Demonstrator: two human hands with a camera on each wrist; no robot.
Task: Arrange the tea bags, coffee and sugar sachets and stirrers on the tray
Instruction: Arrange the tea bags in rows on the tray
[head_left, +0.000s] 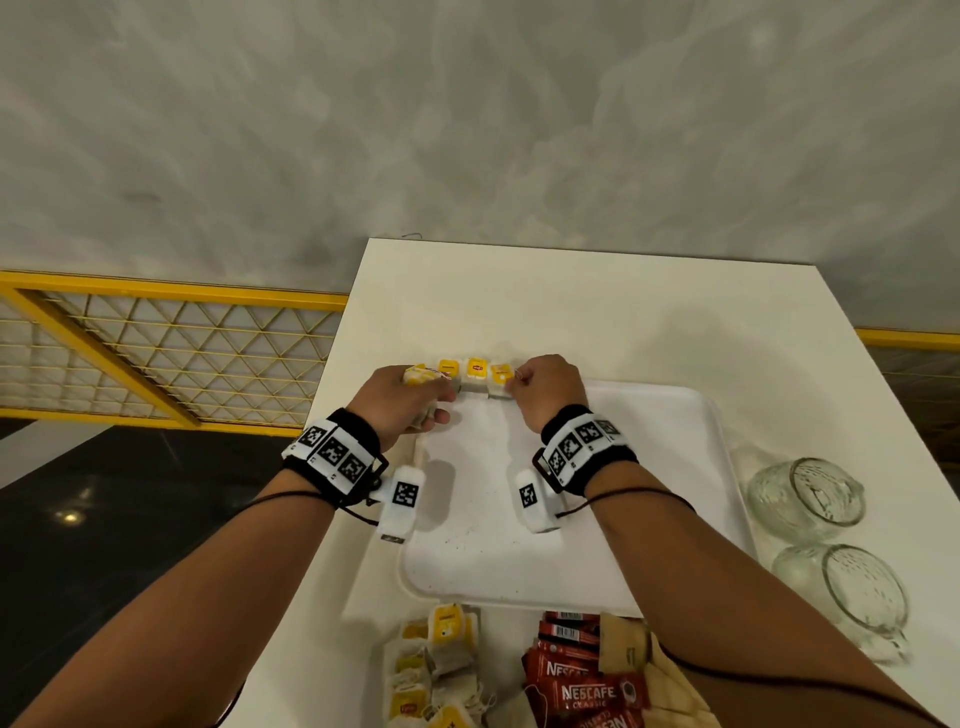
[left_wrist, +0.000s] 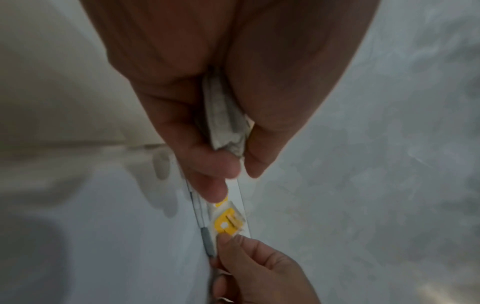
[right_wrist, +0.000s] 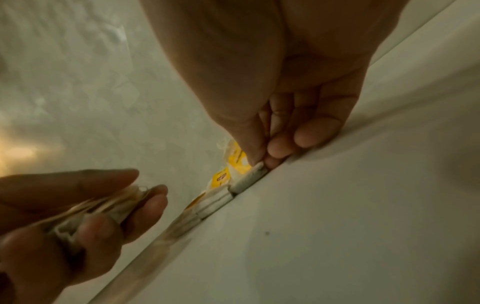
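Observation:
A white tray (head_left: 649, 467) lies on the white table. Along its far rim stands a row of tea bags (head_left: 475, 375) with yellow tags, leaning against the edge. My left hand (head_left: 410, 400) grips a small stack of tea bags (left_wrist: 226, 121) at the left end of the row. My right hand (head_left: 540, 389) pinches the rightmost tea bag (right_wrist: 242, 164) of the row between thumb and fingertips, at the tray's rim. In the right wrist view the left hand (right_wrist: 78, 207) shows with its bundle of tea bags (right_wrist: 109, 207).
A pile of loose tea bags (head_left: 431, 665) and red coffee sachets (head_left: 582, 680) lie on the table near me, with brown sachets (head_left: 623, 644) beside them. Two glass cups (head_left: 810, 499) lie on their sides right of the tray. A yellow railing (head_left: 156, 343) runs left.

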